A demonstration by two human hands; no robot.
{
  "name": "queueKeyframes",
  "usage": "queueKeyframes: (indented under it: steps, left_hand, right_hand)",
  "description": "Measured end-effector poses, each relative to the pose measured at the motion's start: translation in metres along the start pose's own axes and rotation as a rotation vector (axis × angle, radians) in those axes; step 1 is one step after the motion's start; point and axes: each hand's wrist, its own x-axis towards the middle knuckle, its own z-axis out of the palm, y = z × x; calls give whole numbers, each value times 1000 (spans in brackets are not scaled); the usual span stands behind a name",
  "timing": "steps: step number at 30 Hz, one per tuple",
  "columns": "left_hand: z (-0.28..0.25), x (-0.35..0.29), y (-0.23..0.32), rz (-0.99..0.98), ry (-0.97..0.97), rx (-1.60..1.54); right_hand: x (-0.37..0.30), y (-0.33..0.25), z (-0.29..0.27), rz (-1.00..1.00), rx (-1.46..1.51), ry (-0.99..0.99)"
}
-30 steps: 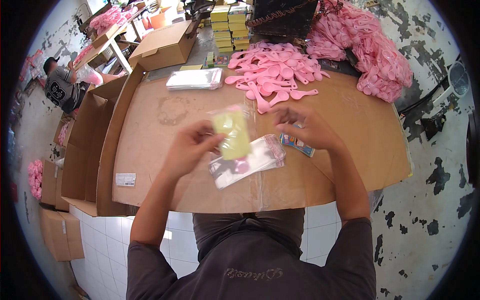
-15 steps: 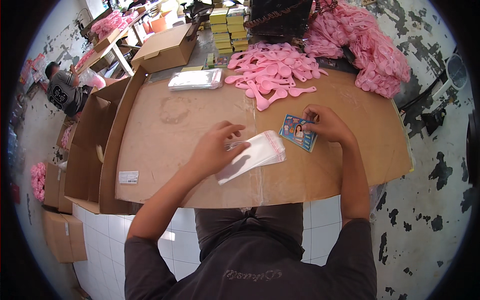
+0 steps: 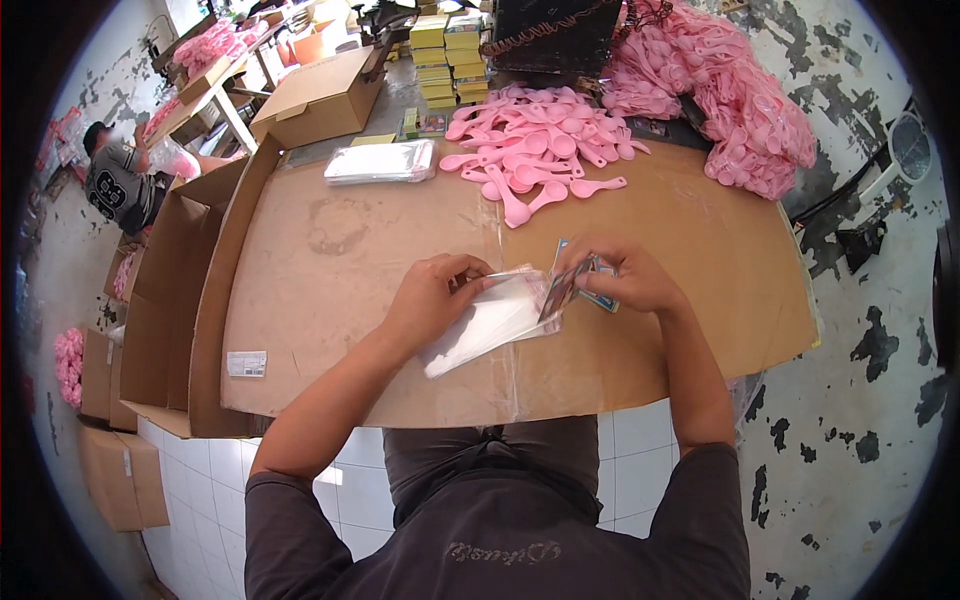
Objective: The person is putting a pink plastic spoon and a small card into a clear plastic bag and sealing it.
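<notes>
Clear plastic bags (image 3: pixel 475 335) lie in a thin stack on the cardboard-covered table in front of me. My left hand (image 3: pixel 425 300) is closed at their upper edge, thumb and fingers pinching the top plastic bag near its flap end. A printed card (image 3: pixel 562 292) stands tilted in the pinched fingers of my right hand (image 3: pixel 640 275), its lower edge close to the bags' flap end. More blue printed cards (image 3: pixel 602 299) rest on the table, partly hidden beneath that hand. Farther off lies a heap of loose pink measuring spoons (image 3: pixel 540 145).
A wrapped pack of clear bags (image 3: pixel 380 162) sits at the far left of the tabletop, near a closed carton (image 3: pixel 318 95). Card stacks (image 3: pixel 448 60) and bagged pink spoons (image 3: pixel 750 110) are at the back. An open carton (image 3: pixel 180 300) adjoins the left edge. Another person (image 3: pixel 125 180) sits beyond.
My right hand has lifted a card off the pile and brought it left, tilting it toward the bags. My left hand has closed on the top bag's edge.
</notes>
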Motion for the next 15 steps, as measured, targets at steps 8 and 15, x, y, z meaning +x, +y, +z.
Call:
queueKeyframes:
  steps: [8, 15]
  left_hand:
    - [-3, -1, -6, -128, 35, -233]
    - [-10, -1, -2, -227, -60, -645]
  right_hand:
    - [4, 8, 26, -38, -323, -185]
    - [1, 7, 7, -114, 36, -115]
